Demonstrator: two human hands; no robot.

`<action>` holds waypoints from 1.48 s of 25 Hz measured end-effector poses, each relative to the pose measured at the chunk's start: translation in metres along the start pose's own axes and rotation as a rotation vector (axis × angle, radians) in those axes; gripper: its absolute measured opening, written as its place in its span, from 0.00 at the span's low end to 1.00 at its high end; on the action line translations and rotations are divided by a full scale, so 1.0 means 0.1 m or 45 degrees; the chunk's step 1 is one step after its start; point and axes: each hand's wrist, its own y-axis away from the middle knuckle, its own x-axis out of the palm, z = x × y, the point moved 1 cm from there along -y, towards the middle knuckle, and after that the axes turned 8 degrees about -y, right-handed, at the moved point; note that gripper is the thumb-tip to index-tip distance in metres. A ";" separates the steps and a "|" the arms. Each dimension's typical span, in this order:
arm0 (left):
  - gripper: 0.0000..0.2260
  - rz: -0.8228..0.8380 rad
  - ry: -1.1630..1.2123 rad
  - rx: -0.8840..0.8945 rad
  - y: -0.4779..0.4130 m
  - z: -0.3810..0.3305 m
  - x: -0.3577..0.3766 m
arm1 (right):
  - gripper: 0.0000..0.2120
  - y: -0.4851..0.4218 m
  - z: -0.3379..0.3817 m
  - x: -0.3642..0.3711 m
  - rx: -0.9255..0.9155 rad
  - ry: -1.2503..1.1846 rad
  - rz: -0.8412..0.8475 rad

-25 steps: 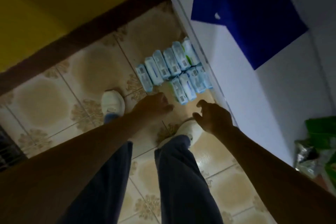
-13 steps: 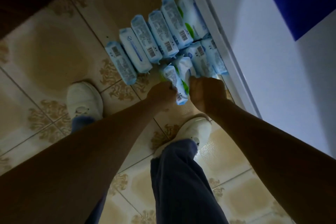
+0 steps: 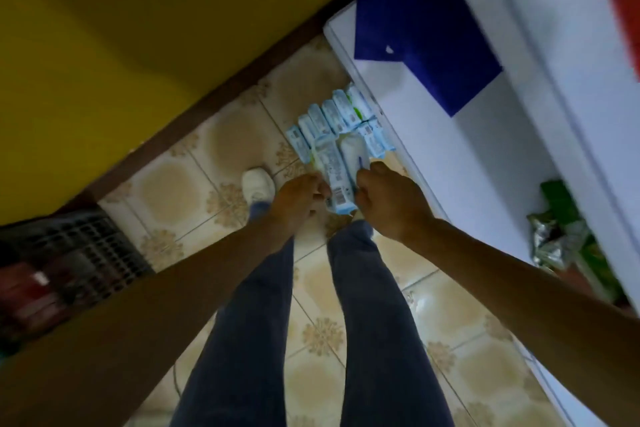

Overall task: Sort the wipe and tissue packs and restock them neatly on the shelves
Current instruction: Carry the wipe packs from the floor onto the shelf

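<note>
The person's left hand (image 3: 301, 194) is curling its fingers round the near end of a printed pack (image 3: 332, 173), barcode facing up. The right hand (image 3: 391, 204) is pinching the near end of a white pack (image 3: 353, 154) just beside it. The two packs are touching along their sides, raised above the tiled floor (image 3: 214, 149). Both are lying with their long axes pointing away from the person, roughly along the front edge of the white shelf unit (image 3: 433, 163).

That unit is standing to the right of both hands, so the right hand is the nearer one. I'd judge the carry is going to be a swing rightward and up.

The remaining packs (image 3: 329, 118) are sitting in rows on the floor, tight against the unit's foot. A blue bag (image 3: 426, 55) is lying on the unit's white surface, with green packets (image 3: 568, 229) on it nearer the person. A dark crate (image 3: 69, 246) is sitting well away on the side opposite the unit.
</note>
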 end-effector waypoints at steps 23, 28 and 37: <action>0.37 0.942 0.154 1.025 3.79 -0.54 0.12 | 0.28 3.64 2.17 -0.69 0.001 -1.929 -1.360; 0.46 1.244 -0.022 1.244 4.25 -0.88 0.27 | 0.24 4.26 2.14 -1.02 -0.188 -1.671 -1.674; 0.56 0.413 -1.347 2.537 4.99 -1.18 1.22 | 0.35 5.49 1.32 -1.20 0.161 0.110 -2.099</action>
